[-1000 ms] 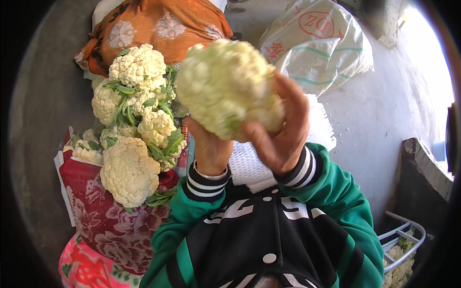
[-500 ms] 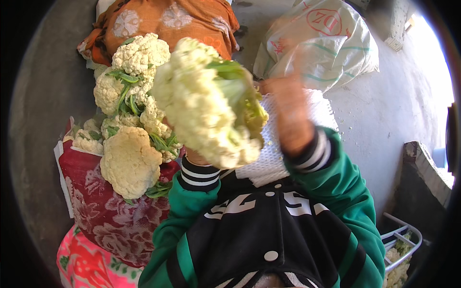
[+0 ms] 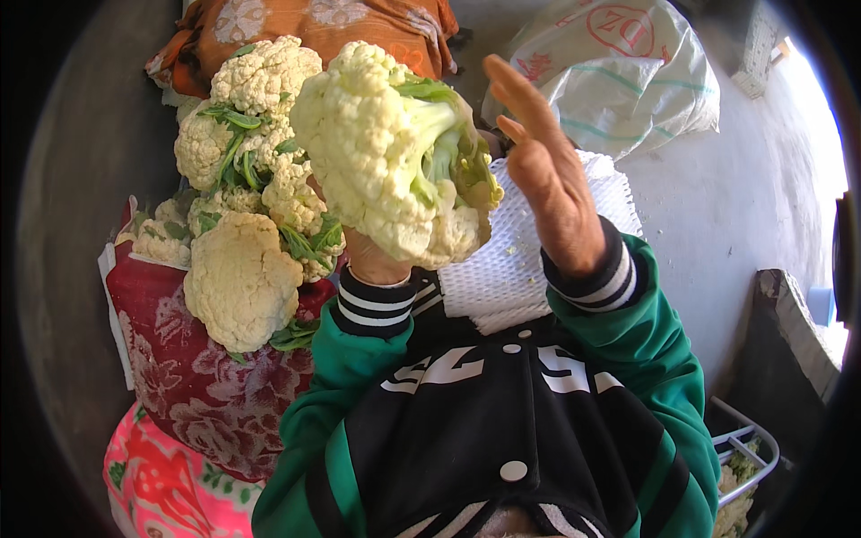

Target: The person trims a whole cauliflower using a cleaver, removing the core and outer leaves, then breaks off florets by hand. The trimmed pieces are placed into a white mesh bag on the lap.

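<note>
A large cauliflower [image 3: 381, 152] is raised in front of me, its pale curds facing left and its cut stalk and green leaves facing right. My left hand [image 3: 373, 258] holds it from beneath and behind, with most of the fingers hidden by the head. To the right of it, my right hand [image 3: 554, 175] is open and upright, fingers stretched out, apart from the cauliflower and holding nothing. White foam netting [image 3: 507, 269] lies across my lap below both hands, dotted with small crumbs.
Several cauliflowers [image 3: 242, 278] are piled at my left on a dark red flowered cloth [image 3: 206, 386]. An orange cloth bundle [image 3: 359, 27] and a white plastic sack [image 3: 619, 81] lie ahead. A metal-framed rack [image 3: 749, 448] with more cauliflower stands at lower right.
My right hand, blurred by motion earlier, now shows sharply with its fingers extended. The held cauliflower has risen slightly and turned, so more of its pale stalk shows.
</note>
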The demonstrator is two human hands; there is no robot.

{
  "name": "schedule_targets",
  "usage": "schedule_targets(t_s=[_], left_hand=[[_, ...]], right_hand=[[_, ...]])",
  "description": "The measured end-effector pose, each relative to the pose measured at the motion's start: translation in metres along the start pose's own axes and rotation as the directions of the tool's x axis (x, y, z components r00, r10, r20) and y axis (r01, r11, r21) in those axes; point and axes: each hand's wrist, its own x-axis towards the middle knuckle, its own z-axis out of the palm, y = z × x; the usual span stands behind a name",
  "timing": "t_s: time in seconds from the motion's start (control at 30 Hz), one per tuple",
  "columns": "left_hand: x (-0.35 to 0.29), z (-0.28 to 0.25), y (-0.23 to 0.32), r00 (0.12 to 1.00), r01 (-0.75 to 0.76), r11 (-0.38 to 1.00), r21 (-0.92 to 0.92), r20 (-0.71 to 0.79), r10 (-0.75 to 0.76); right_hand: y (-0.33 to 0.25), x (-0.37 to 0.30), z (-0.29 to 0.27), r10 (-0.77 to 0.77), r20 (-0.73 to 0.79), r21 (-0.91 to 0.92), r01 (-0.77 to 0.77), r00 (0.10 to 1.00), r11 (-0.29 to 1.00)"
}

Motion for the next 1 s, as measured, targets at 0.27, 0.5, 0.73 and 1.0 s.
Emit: schedule_targets(t_s=[0.27, 0.5, 0.73, 1.0], left_hand=[[0.014, 0.029, -0.004, 0.968, -0.252, 0.608, 0.753, 0.205, 0.146], [0.016, 0.069, -0.013, 0.890, -0.400, 0.035, 0.916, 0.379, 0.253], [0.017, 0.092, -0.018, 0.855, -0.486, -0.064, 0.872, 0.489, 0.175], [0.045, 0.094, -0.006, 0.786, -0.562, -0.221, 0.797, 0.598, 0.157]], right_hand=[[-0.011, -0.001, -0.004, 0.059, 0.114, 0.191, -0.081, 0.992, 0.978], [0.014, -0.003, -0.012, 0.200, 0.115, 0.654, -0.226, 0.973, 0.722], [0.042, -0.013, -0.019, 0.160, 0.160, 0.886, -0.213, 0.974, 0.412], [0.047, -0.009, -0.033, 0.127, -0.035, 0.973, 0.005, 0.991, 0.229]])
